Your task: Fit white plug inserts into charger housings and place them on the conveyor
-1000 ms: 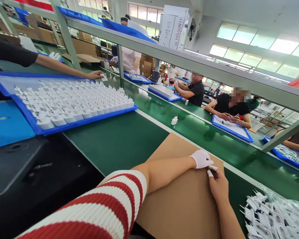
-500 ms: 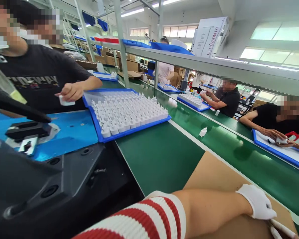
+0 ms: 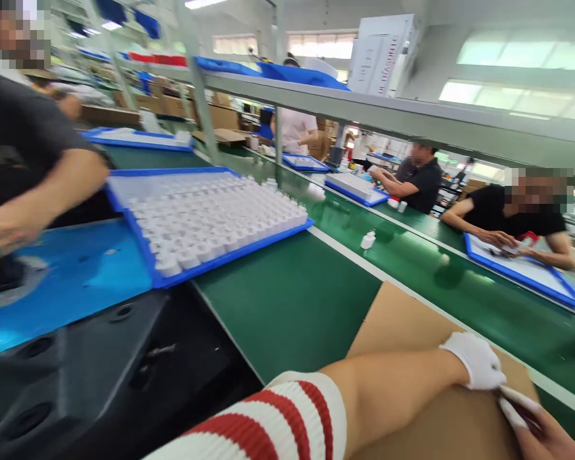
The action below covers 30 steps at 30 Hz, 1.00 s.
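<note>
My left hand, in a white glove below a red-and-white striped sleeve, reaches over a brown cardboard sheet. Its fingers are curled closed, and whatever they hold is hidden. Close against it at the lower right is my right hand, with white covers on its fingertips. Those fingers are pinched together near the left hand's fingertips; a small dark thing may lie between them, too unclear to name. The cardboard lies under both hands on the green work surface.
A blue tray packed with small white bottle-like parts stands to the left. One white part is on the green conveyor. A black machine fills the lower left. Co-workers sit opposite; another person's arm works at left.
The view has turned, shifting the scene leftward. More of my right hand shows. The co-worker on the left has moved a hand from beside the tray down to the machine.
</note>
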Each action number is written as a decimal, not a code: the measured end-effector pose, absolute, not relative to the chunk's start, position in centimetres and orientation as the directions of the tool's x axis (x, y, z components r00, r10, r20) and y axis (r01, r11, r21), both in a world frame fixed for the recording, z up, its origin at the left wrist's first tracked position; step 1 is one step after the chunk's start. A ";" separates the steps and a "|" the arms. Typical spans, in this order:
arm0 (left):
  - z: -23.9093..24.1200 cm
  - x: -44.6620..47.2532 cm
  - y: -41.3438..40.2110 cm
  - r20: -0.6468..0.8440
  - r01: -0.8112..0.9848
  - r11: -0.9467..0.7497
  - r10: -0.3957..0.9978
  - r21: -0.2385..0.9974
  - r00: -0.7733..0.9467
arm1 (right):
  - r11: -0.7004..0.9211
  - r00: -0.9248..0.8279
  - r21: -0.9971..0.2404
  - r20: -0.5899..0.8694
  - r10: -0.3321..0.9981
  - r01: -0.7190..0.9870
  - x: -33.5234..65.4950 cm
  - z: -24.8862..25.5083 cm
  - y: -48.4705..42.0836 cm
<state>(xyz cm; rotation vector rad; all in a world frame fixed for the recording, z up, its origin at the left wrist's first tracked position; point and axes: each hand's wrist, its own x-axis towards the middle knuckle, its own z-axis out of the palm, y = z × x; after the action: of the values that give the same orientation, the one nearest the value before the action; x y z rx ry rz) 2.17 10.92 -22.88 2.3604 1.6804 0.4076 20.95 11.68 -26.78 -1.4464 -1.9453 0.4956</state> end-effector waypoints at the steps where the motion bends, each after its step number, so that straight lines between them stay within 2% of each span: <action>1: -22.5 2.0 10.5 0.098 0.887 -0.299 0.954 0.353 0.282 | 0.299 -0.182 -0.653 0.243 0.953 0.695 21.9 -26.3 10.7; 3: -22.0 1.8 9.9 0.143 0.877 -0.287 0.957 0.384 0.251 | 0.274 -0.234 -0.728 0.159 0.959 0.628 22.6 -25.6 9.1; 7: -22.0 2.0 9.3 0.237 0.851 -0.284 0.952 0.442 0.194 | 0.297 -0.252 -0.812 0.190 0.949 0.502 21.0 -25.0 7.9; 14: -23.2 2.0 9.4 0.308 0.823 -0.339 0.927 0.456 0.211 | 0.393 -0.301 -0.833 0.288 0.909 0.390 20.1 -25.4 7.3; 30: -23.8 0.9 9.9 0.336 0.735 -0.451 0.888 0.507 0.313 | 0.332 -0.282 -0.875 0.240 0.929 0.351 19.1 -24.7 6.2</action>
<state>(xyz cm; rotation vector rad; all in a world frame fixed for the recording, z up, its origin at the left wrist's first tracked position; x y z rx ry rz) 0.95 9.91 -23.77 2.3222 1.4736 0.8514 19.09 6.21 -24.74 -1.1367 -1.8066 0.9222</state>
